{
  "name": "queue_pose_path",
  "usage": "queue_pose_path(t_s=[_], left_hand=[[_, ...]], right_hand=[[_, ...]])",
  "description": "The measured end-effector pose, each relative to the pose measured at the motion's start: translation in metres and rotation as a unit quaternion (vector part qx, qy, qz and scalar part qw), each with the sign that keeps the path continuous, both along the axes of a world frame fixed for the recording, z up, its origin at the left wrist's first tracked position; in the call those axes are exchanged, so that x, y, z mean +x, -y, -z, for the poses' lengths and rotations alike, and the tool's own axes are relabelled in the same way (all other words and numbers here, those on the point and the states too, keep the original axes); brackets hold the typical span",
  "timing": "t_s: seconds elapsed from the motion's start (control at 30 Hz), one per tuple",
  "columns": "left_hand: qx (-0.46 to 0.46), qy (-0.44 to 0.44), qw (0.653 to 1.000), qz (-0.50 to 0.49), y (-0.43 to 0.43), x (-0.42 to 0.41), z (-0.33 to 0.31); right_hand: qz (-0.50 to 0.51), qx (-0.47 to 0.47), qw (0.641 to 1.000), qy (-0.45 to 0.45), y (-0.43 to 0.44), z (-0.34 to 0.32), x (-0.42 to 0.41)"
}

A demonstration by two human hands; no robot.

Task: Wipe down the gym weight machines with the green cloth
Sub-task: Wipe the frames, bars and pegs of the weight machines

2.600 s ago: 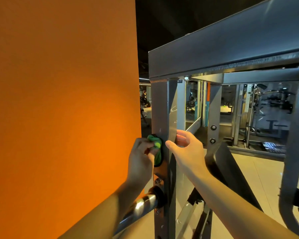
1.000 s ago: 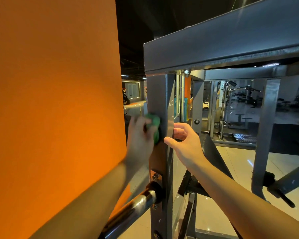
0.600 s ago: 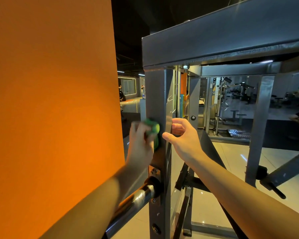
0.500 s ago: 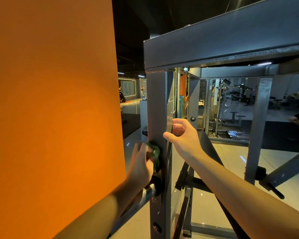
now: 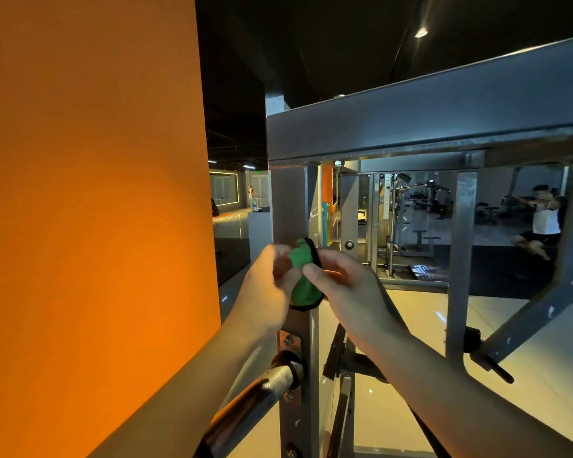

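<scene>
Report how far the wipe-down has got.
Done: the upright post got rubbed moments ago. In hand: left hand and right hand both pinch the green cloth in front of it, seemingly refolding. Left, likely: top crossbeam and chrome bar.

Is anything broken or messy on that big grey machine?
Nothing looks broken or spilled. The diagonal brace has small pale flecks, like chipped paint. The left hand and right hand hold the bunched green cloth in front of the upright post.
</scene>
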State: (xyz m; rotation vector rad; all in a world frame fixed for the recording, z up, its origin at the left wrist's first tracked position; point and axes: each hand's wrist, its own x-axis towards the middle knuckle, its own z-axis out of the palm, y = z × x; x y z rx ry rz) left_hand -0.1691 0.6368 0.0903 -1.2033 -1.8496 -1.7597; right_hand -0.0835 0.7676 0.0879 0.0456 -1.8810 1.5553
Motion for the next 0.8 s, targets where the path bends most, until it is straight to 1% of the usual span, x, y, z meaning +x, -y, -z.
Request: queue_pose_path(t_s=[0.03,0.1,0.2,0.27,0.3,0.33,0.37,0.4,0.43,0.47,0.53,0.63,0.7,0.8], left_hand=[[-0.01,-0.006,1.0,0.001,0.0,-0.001,-0.001],[-0.031,-0.012,0.999,0.009,0.003,-0.003,-0.004],[-0.027,-0.004,1.0,0.014,0.007,-0.016,-0.008],[-0.013,-0.022,0.999,-0.036,0.003,-0.027,-0.01],[0.005,-0.021,0.998,-0.067,-0.001,-0.035,-0.01],[0.031,0.001,0.996,-0.084,-0.006,-0.044,-0.01],[0.036,0.028,0.994,-0.097,-0.01,-0.051,-0.012],[0.021,0.052,0.992,-0.112,-0.014,-0.056,-0.013],[-0.002,0.063,0.989,-0.131,-0.018,-0.058,-0.016],[-0.017,0.067,0.987,-0.142,-0.021,-0.063,-0.016],[-0.012,0.054,0.987,-0.149,-0.024,-0.067,-0.017],[-0.012,0.036,0.986,-0.163,-0.027,-0.065,-0.014],[0.007,0.037,0.986,-0.165,-0.028,-0.062,-0.011],[0.028,0.021,0.986,-0.161,-0.029,-0.063,-0.007]], right_hand=[[-0.002,-0.018,1.0,0.001,0.0,-0.001,0.001],[-0.006,-0.09,0.996,0.005,-0.006,-0.002,-0.001],[0.012,-0.165,0.986,0.025,-0.018,0.0,-0.008],[0.038,-0.192,0.98,0.038,-0.022,-0.006,-0.011],[0.058,-0.205,0.976,0.034,-0.024,-0.013,-0.011],[0.08,-0.213,0.974,0.02,-0.027,-0.023,-0.012],[0.1,-0.207,0.973,0.0,-0.029,-0.036,-0.011],[0.12,-0.179,0.976,-0.024,-0.031,-0.05,-0.012],[0.138,-0.129,0.981,-0.048,-0.031,-0.064,-0.015],[0.153,-0.071,0.983,-0.067,-0.03,-0.077,-0.02],[0.166,0.023,0.983,-0.074,-0.024,-0.092,-0.037],[0.167,0.1,0.976,-0.101,-0.013,-0.089,-0.062],[0.198,0.116,0.963,-0.141,-0.007,-0.079,-0.071],[0.192,0.067,0.963,-0.179,-0.002,-0.047,-0.077]])
